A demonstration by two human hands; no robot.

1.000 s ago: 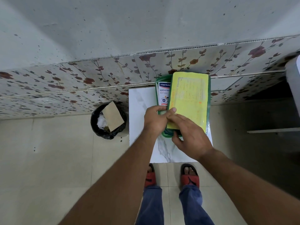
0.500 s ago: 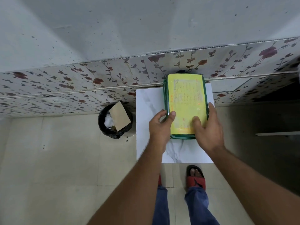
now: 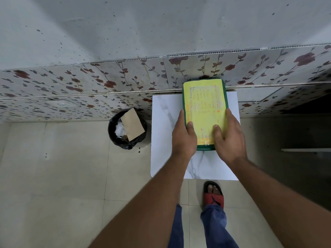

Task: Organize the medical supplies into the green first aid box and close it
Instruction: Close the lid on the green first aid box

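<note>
The green first aid box (image 3: 225, 93) lies on a white marble-patterned table top (image 3: 165, 122), its lid down and covered by a yellow printed label (image 3: 204, 104). My left hand (image 3: 183, 136) grips the box's near left edge, thumb pressed on the lid. My right hand (image 3: 230, 138) grips the near right edge, thumb also on the lid. The contents are hidden under the lid.
A black bin (image 3: 127, 131) with a brown card and white waste stands on the tiled floor left of the table. A floral-tiled wall (image 3: 89, 90) runs right behind the table. My foot in a red sandal (image 3: 214, 195) is below the table's near edge.
The lid came down over the box, hiding the white packet inside. My hands shifted from the near left corner to either side of the box, pressing on the lid.
</note>
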